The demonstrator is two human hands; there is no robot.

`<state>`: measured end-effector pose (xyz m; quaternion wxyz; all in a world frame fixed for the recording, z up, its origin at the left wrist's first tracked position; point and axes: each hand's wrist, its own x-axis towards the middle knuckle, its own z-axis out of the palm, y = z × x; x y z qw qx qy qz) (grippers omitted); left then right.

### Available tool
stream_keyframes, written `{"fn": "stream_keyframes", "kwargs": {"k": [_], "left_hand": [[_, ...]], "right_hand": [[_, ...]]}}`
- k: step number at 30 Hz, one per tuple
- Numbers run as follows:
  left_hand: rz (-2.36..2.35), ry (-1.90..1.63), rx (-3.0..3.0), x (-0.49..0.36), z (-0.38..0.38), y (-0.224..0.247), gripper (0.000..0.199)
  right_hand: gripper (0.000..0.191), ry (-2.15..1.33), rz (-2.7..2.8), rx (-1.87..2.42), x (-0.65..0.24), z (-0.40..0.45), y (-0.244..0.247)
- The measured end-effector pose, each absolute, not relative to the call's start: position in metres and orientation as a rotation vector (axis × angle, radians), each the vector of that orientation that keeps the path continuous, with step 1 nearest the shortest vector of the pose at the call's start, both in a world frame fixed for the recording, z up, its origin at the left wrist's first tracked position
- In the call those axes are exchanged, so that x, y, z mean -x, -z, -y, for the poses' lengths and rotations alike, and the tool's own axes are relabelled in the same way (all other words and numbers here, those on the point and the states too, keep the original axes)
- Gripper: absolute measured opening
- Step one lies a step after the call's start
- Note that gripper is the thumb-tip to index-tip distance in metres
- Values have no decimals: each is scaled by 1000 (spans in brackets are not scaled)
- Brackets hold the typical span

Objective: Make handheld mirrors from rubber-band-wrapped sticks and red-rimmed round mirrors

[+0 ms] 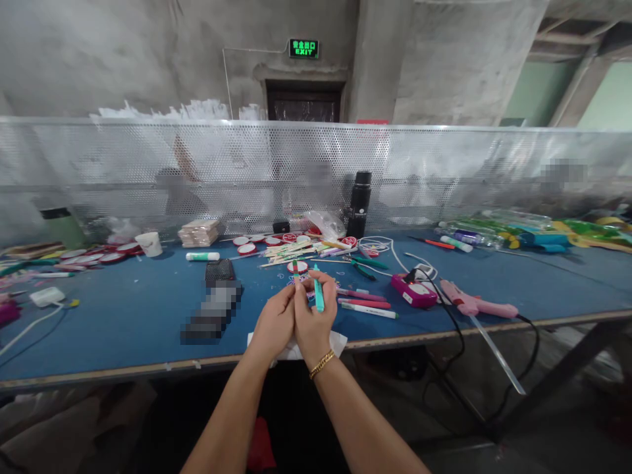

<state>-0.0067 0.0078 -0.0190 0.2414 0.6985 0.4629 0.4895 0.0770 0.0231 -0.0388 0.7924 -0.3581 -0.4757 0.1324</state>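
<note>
1. Head view: teal marker upright in right hand, fingers closed round it, over near edge of blue table.
2. Left hand pressed vs right hand, fingertips meeting at small item by marker; can't tell what.
3. Gold bracelet on right wrist.
4. White cloth under hands.
5. More markers just right; pink box, pink glue gun further right.

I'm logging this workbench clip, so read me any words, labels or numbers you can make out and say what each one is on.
"EXIT": green lit sign above the doorway on the back wall; the characters above that word are too small to read.
Black flask: a pale mark, too small to read.
Red and white round badges: markings too small to read.
Teal marker in the right hand: no readable print.
</note>
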Motion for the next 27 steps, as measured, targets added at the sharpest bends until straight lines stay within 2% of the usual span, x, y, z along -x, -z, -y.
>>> {"fn": "stream_keyframes", "kwargs": {"k": [27], "left_hand": [[-1176,-1329,-1911,6,-8,19,33]], "right_hand": [[21,-354,1015,745,-81,-22,36]]}}
